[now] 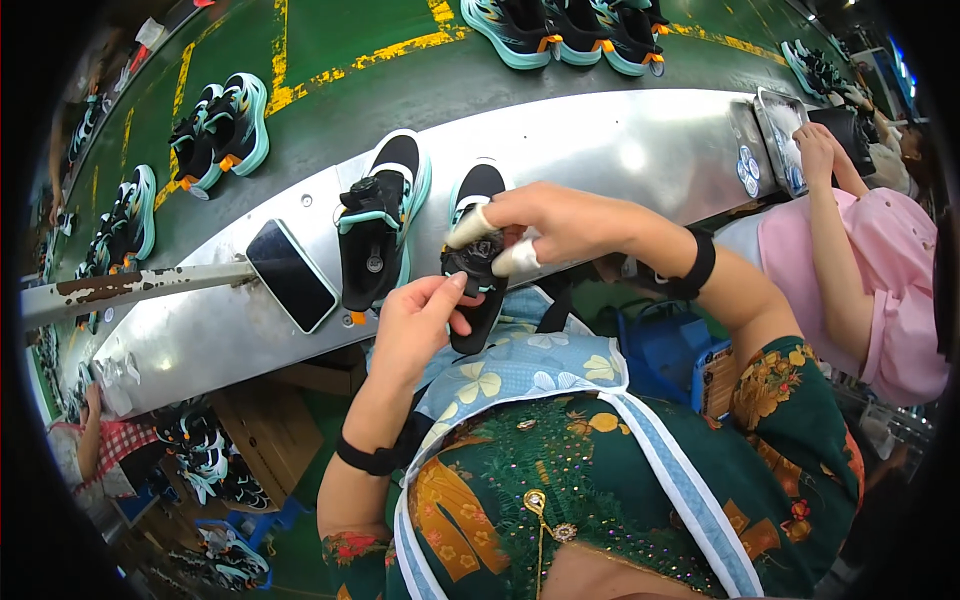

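A black sneaker (pixel 478 183) with a white toe and mint trim rests on the metal table in front of me, toe pointing away. My right hand (pixel 565 228), with pale finger covers on the thumb and a finger, grips its dark tongue and collar from the right. From the near left, my left hand (pixel 422 318) pinches at the edge of the same shoe's opening. Its curled fingertips partly hide what they hold there. Just to the left stands a matching sneaker (pixel 390 215), apart from both hands, its insole facing up.
A smartphone (pixel 293 275) lies on the metal table (pixel 600 140), near a worn metal bar (pixel 140 288). Beyond, the green belt (pixel 350 35) carries several sneakers (pixel 235 125). At right, a person in pink (pixel 840 265) works by a metal tray (pixel 772 130). Cardboard boxes (pixel 265 435) stand below left.
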{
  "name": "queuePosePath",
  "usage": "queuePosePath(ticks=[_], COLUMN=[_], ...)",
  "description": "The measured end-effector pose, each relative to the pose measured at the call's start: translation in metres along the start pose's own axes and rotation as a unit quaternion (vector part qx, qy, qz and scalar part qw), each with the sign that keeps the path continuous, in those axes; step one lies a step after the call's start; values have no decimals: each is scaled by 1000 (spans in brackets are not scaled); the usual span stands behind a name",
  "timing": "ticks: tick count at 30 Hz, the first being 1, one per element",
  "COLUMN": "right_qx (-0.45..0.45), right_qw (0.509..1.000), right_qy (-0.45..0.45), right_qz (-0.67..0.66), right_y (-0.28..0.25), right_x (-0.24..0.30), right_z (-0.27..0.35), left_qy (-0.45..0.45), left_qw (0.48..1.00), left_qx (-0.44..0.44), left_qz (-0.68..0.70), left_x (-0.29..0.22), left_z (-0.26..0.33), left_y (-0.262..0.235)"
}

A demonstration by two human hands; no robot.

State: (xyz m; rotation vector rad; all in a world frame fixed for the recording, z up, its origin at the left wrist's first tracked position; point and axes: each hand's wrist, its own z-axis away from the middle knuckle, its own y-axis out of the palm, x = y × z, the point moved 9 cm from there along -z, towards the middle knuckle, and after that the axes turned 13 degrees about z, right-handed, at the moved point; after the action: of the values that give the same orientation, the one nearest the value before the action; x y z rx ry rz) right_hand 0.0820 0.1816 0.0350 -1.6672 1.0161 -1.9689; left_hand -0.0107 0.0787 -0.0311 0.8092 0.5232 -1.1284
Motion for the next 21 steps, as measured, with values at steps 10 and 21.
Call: queuePosePath(ticks=[10,21], right_qx=[84,-15], right_qw=[991,959], right_qy=[28,-76], right_qz=[103,271], right_y=[-39,-15], right_x=[27,75], right_z=[-15,-103], left_qy=[294,255], left_qw=[937,926], left_qx=[-76,-254], left_qz=[-169,-115], left_x=[-76,-79], left_z=[63,27], left_y=[-2,-109])
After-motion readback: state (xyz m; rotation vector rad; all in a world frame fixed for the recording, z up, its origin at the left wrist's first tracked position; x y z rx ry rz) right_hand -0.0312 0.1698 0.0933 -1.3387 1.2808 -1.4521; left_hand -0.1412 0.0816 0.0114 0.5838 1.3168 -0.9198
